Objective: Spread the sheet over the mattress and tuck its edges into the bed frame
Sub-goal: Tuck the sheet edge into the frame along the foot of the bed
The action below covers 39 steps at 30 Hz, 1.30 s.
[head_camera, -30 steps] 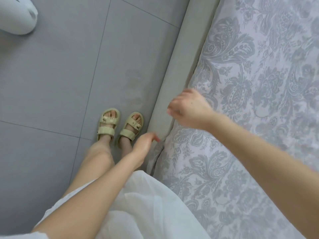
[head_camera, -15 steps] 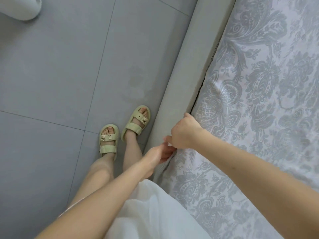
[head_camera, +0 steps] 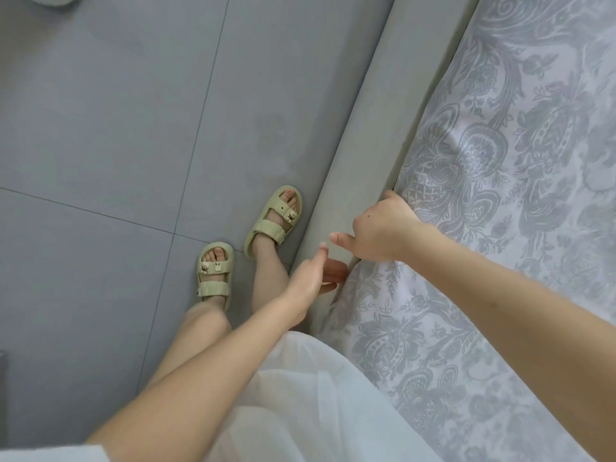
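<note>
We stand on the grey tiled floor in two pale green sandals, close against the grey bed frame. One patterned sheet covers the mattress to our right. Our right hand has its fingers curled down over the sheet's edge at the seam with the frame, thumb out. Our left hand, loosely open, reaches the same edge just below it.
</note>
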{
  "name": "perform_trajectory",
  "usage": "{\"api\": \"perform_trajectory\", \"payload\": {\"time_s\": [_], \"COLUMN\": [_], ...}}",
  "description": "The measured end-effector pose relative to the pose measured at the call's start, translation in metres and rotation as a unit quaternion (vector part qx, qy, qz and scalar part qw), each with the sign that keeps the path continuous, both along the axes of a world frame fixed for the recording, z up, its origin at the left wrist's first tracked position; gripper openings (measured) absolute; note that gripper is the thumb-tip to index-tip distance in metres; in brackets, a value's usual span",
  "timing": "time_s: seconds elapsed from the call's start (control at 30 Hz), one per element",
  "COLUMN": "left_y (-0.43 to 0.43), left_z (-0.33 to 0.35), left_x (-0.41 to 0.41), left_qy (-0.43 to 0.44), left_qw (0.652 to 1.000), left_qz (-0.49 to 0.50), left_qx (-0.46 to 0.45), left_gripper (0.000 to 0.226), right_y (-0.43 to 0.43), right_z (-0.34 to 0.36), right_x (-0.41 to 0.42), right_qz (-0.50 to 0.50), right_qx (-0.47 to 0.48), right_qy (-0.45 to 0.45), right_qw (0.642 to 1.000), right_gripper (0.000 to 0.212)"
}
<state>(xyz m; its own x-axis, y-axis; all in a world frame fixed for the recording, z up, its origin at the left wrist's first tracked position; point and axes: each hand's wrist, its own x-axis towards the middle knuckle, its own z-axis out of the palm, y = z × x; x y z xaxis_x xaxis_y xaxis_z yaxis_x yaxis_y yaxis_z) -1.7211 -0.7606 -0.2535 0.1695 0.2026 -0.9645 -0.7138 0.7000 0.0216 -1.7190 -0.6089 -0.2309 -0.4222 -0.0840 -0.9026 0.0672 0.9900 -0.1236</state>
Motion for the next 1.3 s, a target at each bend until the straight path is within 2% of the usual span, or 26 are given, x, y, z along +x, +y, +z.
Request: {"api": "perform_trajectory", "payload": {"time_s": [0.07,0.2,0.3,0.37,0.5,0.57,0.73,0.87,0.97,1.07,1.23,1.3], "left_y": [-0.017,-0.014,-0.010,-0.023,-0.069,-0.096,-0.129,-0.122,-0.129,-0.140,-0.173,-0.193], "left_z": [-0.009,-0.004,-0.006,-0.009,-0.014,-0.012,0.002,-0.003,-0.012,-0.015,-0.013,-0.005], "left_x": [0.015,0.045,0.050,0.042,0.041,0.052,0.098,0.118,0.132,0.137,0.141,0.157], "left_qy": [-0.004,-0.047,-0.095,-0.078,0.011,0.022,0.010,0.019,-0.019,-0.061,0.057,0.033], "left_qw": [0.999,0.996,0.991,0.994,0.996,0.995,0.995,0.997,0.998,0.996,0.988,0.992], "left_qz": [-0.041,-0.049,-0.048,-0.029,0.031,0.024,0.015,-0.008,-0.002,0.044,0.144,0.123], "left_qx": [0.030,0.062,0.085,0.068,0.077,0.095,0.098,0.074,0.063,0.047,0.006,0.013], "left_gripper": [0.065,0.056,0.068,0.069,0.056,0.052,0.039,0.050,0.058,0.056,0.050,0.049], "right_y": [-0.001,-0.014,-0.032,-0.044,-0.078,-0.101,-0.138,-0.141,-0.139,-0.149,-0.159,-0.162], "right_z": [0.005,0.015,0.024,0.032,0.047,0.055,0.065,0.060,0.046,0.032,0.027,0.029], "right_x": [0.002,0.012,0.028,0.040,0.071,0.086,0.126,0.138,0.138,0.135,0.139,0.147], "right_qz": [-0.023,-0.059,-0.077,-0.097,-0.155,-0.171,-0.104,-0.087,-0.056,-0.017,-0.018,-0.013], "right_qx": [0.007,0.039,0.053,0.058,0.048,0.037,0.035,0.041,0.056,0.052,0.070,0.061], "right_qy": [0.006,0.025,0.075,0.115,0.194,0.196,0.134,0.163,0.161,0.131,0.150,0.176], "right_qw": [1.000,0.997,0.993,0.987,0.967,0.965,0.985,0.982,0.984,0.990,0.986,0.982], "right_gripper": [0.064,0.070,0.061,0.057,0.051,0.047,0.043,0.047,0.045,0.047,0.046,0.045]}}
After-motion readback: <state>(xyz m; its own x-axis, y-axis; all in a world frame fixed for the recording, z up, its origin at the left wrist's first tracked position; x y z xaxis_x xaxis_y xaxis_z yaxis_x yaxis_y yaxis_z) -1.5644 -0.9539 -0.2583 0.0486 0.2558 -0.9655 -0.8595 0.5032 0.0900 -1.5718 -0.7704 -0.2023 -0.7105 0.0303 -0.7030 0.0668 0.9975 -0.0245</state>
